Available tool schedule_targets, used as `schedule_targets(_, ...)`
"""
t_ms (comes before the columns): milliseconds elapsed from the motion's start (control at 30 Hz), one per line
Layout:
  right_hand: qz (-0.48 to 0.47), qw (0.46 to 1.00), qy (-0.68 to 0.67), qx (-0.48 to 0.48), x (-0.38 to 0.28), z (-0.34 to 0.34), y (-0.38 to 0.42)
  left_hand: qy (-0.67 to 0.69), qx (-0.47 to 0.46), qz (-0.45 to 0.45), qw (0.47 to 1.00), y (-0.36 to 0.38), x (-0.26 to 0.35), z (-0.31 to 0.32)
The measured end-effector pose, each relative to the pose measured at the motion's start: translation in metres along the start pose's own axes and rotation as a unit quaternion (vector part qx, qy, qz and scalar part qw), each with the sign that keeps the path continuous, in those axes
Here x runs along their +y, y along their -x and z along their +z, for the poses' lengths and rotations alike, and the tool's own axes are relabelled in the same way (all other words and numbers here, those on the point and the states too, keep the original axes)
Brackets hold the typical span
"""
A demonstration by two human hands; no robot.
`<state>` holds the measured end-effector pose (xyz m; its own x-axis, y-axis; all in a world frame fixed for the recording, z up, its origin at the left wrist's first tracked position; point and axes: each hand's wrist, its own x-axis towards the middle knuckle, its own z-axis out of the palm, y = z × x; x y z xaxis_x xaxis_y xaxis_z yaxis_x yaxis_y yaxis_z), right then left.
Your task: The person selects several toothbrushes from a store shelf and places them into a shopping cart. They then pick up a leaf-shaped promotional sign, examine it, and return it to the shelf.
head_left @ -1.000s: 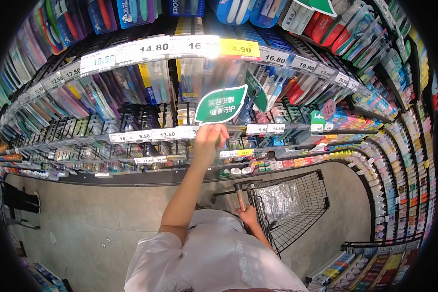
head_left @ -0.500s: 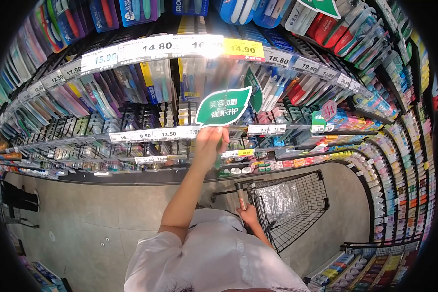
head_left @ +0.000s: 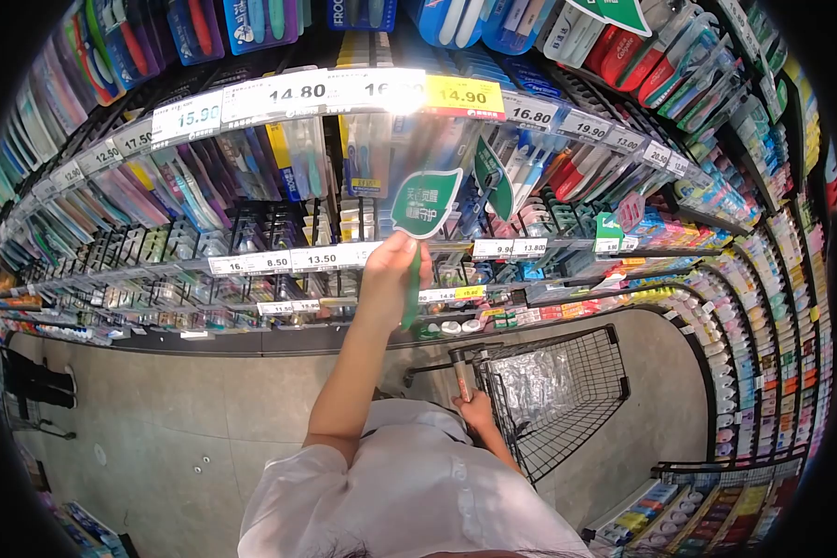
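Leaf sign (head_left: 427,203): below the yellow price tag (head_left: 463,96), upright and slightly turned.
Left hand (head_left: 392,272): under that tag, pinching the sign's lower end.
Right hand (head_left: 475,407): farther below it, wrapped around the cart handle (head_left: 461,370).
Risk: a hard twist might crease the sign.

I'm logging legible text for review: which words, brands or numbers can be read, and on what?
"觉醒": green leaf sign
"守护": green leaf sign
"14.90": yellow price tag
"Colgate": red pack
"FROG": blue pack
White price tags:
"12.50"
"17.50"
"15.90"
"14.80"
"16.80"
"19.90"
"13.00"
"20.50"
"8.50"
"13.50"
"9.90"
"13.80"
Other print: too small, blurred or washed out.
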<state>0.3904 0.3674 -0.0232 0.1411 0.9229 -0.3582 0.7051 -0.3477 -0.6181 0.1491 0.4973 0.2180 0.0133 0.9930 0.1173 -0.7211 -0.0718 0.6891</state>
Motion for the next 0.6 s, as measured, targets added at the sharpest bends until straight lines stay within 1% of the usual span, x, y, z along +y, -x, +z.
schedule_targets(67, 0.0, 1.0, 0.0, 0.0, 0.0, 0.0, 0.0, 0.018, -0.002, -0.002, 1.0, 0.0, 0.0, -0.002)
schedule_targets(267, -0.001, 1.0, -0.015, -0.002, 0.009, 0.005, -0.005, -0.004, -0.051, -0.011, 0.999, 0.002, 0.002, -0.009)
schedule_targets(567, -0.002, 1.0, -0.005, 0.003, 0.0, 0.0, -0.001, -0.013, -0.088, -0.029, 0.996, 0.005, 0.01, -0.008)
schedule_targets(600, -0.004, 1.0, -0.006, 0.003, 0.002, 0.001, -0.002, -0.018, -0.081, -0.026, 0.996, 0.005, 0.011, -0.007)
